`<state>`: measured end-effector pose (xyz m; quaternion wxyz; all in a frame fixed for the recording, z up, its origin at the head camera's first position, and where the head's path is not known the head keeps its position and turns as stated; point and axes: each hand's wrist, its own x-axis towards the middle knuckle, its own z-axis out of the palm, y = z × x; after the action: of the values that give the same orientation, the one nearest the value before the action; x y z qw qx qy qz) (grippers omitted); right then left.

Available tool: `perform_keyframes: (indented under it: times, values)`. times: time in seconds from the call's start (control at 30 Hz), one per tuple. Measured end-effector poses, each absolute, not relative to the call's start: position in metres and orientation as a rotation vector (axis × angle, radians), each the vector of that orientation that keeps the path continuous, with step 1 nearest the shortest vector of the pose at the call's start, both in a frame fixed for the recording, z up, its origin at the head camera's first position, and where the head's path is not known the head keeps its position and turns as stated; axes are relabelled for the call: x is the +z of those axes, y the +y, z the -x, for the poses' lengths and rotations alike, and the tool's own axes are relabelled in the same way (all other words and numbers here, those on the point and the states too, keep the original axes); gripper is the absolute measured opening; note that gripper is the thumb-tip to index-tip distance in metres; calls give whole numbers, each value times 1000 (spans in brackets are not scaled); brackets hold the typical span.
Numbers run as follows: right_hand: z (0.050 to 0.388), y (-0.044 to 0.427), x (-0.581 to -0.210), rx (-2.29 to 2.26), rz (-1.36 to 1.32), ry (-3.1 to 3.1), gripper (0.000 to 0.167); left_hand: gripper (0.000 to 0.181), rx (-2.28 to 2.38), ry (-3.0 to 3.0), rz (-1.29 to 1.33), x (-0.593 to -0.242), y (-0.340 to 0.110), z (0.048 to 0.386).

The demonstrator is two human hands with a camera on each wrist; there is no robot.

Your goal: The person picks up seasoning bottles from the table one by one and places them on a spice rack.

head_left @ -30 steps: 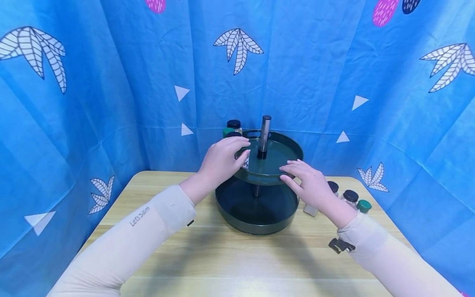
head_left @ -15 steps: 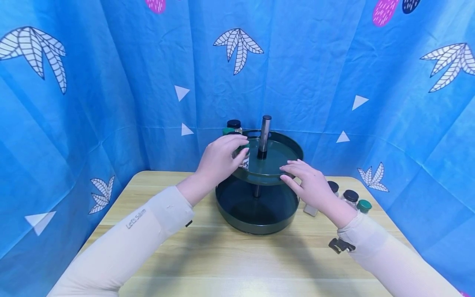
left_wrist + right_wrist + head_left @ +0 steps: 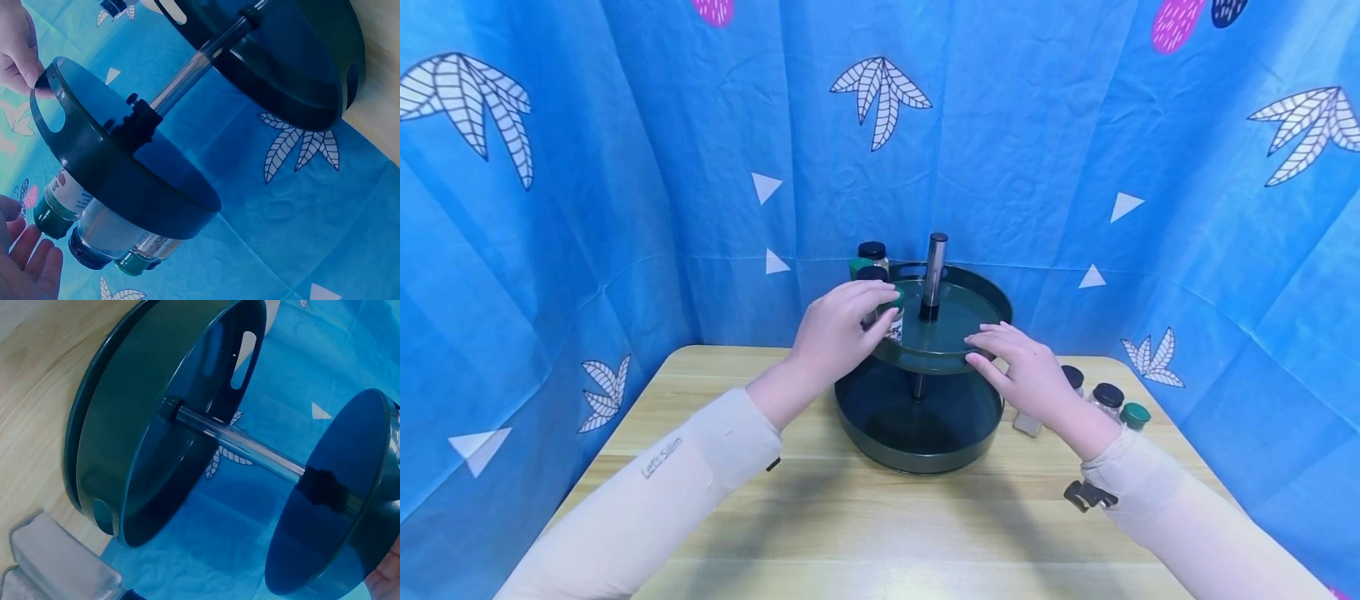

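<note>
A dark green two-tier tray stand [image 3: 925,462] stands on the table, with several jars on the left of its upper tray [image 3: 955,329]. My left hand [image 3: 838,329] is beside a green-capped spice jar [image 3: 896,327] there, thumb and fingers spread. In the left wrist view, a small gap shows between its fingertips [image 3: 47,253] and that jar's cap [image 3: 53,219]. A black-capped jar [image 3: 103,234] sits alongside. My right hand [image 3: 1026,371] pinches the upper tray's front-right rim, fingers over it and thumb outside. The lower tray [image 3: 921,417] holds nothing visible.
Right of the stand are several more jars: two black-capped [image 3: 1107,396] and one green-capped [image 3: 1136,415], plus one lying on its side [image 3: 1027,424]. A metal post [image 3: 935,271] rises through the trays. Blue curtain [image 3: 880,200] surrounds the table [image 3: 880,533] on three sides.
My left hand has drawn back slightly to the left, and more of the green-capped jar shows between its fingers and thumb. My right hand stays on the rim.
</note>
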<state>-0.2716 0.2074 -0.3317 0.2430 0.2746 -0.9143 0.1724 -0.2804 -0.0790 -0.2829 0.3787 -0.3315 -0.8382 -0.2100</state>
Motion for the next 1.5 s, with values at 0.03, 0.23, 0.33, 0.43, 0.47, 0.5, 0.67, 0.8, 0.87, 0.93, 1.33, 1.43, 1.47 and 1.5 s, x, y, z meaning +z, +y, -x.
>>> perform_keyframes:
  times: [0.03, 0.23, 0.33, 0.43, 0.47, 0.5, 0.67, 0.8, 0.87, 0.93, 1.33, 1.43, 1.47, 1.5]
  values:
    - [272, 207, -332, 472, -750, -2499, 37, 26, -542, -2146, 844, -284, -80, 279]
    - [272, 208, -332, 470, -755, -2489, 36, 26, -566, -2128, 851, -289, -82, 272]
    - [273, 208, -331, 471, -760, -2482, 36, 25, -568, -2104, 860, -290, -82, 269]
    - [273, 209, -331, 470, -763, -2481, 36, 25, -574, -2089, 868, -292, -83, 267]
    - [273, 209, -331, 470, -762, -2484, 36, 24, -575, -2085, 868, -293, -83, 267]
    - [273, 209, -331, 470, -761, -2486, 36, 24, -578, -2083, 870, -294, -84, 266]
    - [273, 208, -331, 476, -754, -2503, 36, 23, -596, -2081, 869, -302, -87, 262]
    - [273, 207, -331, 478, -752, -2508, 37, 24, -639, -2075, 865, -310, -90, 257]
    - [272, 207, -331, 478, -750, -2511, 37, 25, -658, -2067, 867, -314, -91, 255]
    - [272, 207, -331, 477, -748, -2510, 37, 25, -669, -2062, 869, -316, -92, 253]
    - [272, 208, -332, 482, -753, -2495, 36, 24, -693, -2162, 824, -340, -98, 249]
    - [272, 209, -333, 484, -752, -2497, 36, 25, -701, -2200, 815, -347, -98, 250]
    - [272, 209, -333, 483, -750, -2499, 36, 25, -704, -2217, 811, -350, -98, 250]
    - [272, 208, -333, 482, -751, -2500, 36, 25, -705, -2235, 807, -352, -98, 250]
